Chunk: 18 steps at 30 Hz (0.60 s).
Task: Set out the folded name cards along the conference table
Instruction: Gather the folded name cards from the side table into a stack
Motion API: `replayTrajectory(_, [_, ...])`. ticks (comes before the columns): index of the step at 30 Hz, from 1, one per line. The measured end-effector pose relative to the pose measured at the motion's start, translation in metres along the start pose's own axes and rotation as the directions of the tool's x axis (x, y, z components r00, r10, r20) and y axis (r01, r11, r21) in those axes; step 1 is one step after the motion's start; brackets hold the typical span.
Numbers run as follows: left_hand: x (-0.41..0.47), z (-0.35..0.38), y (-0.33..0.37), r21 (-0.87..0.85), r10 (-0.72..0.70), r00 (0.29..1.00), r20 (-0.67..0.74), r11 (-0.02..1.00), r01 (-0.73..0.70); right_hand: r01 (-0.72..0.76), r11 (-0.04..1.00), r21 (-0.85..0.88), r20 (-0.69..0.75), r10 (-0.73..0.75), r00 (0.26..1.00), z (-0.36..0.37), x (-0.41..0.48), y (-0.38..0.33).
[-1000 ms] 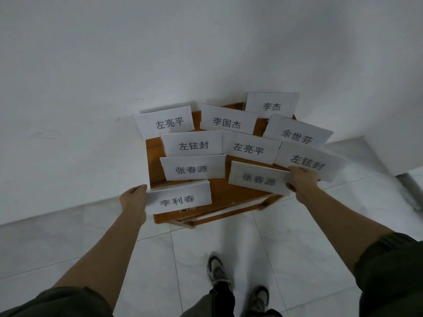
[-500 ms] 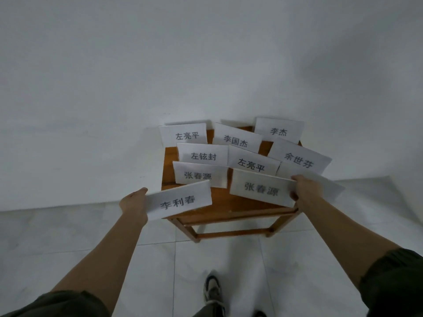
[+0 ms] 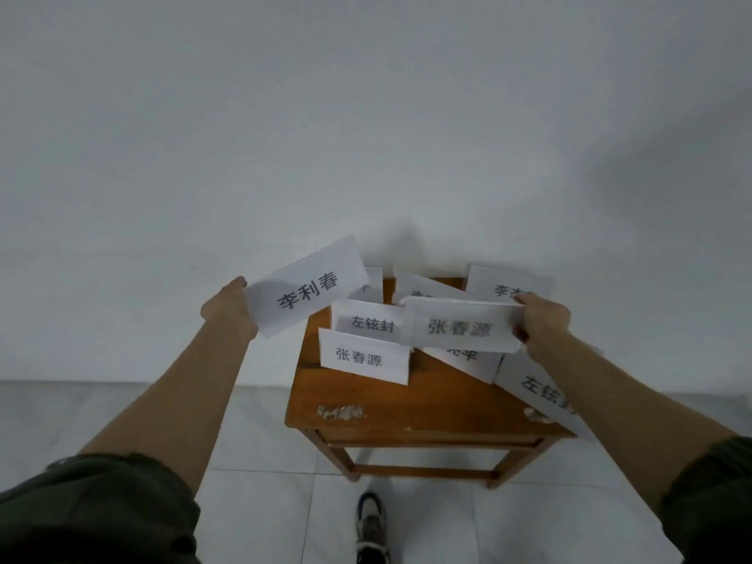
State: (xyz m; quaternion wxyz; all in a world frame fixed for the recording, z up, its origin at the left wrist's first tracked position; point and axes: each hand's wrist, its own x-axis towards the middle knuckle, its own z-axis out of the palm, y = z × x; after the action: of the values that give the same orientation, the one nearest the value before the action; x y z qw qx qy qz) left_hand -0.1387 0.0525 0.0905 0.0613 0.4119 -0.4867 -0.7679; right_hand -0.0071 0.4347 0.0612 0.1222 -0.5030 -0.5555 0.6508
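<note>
The left hand [image 3: 230, 309] pinched the short left end of a white folded paper name card printed 李利春 [image 3: 309, 291], holding it tilted in the air, up and to the left of the table. The right hand [image 3: 543, 323] gripped the right end of a second white paper card printed 张春源 [image 3: 460, 329], which hung above the cards on the small brown wooden table [image 3: 407, 405]. More white cards stood beneath it, among them another 张春源 card [image 3: 362, 356] near the left side, with a 左铉封 card [image 3: 370, 321] just behind. Such thin paper looked light and floppy, and likely to bend or spring open. A pinch at one end close to the fold seemed the safest hold, with a gentle set-down so that neighbouring cards did not topple
</note>
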Motion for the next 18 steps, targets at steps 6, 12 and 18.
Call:
replayTrajectory(6, [0.023,0.074,0.005,0.295,0.035,0.996,0.086,0.954,-0.059,-0.014,1.000,0.012,-0.029,0.015,0.999,0.035,0.025,-0.021])
replayTrajectory(12, [0.083,0.143,-0.015,0.448,-0.030,0.987,0.156,0.893,-0.044,-0.044,0.998,-0.041,-0.086,0.041,0.995,0.076,0.058,-0.035])
replayTrajectory(18, [0.133,0.173,-0.035,0.539,-0.074,0.981,0.178,0.842,-0.034,-0.069,0.995,-0.065,-0.088,0.064,0.994,0.106,0.071,-0.039])
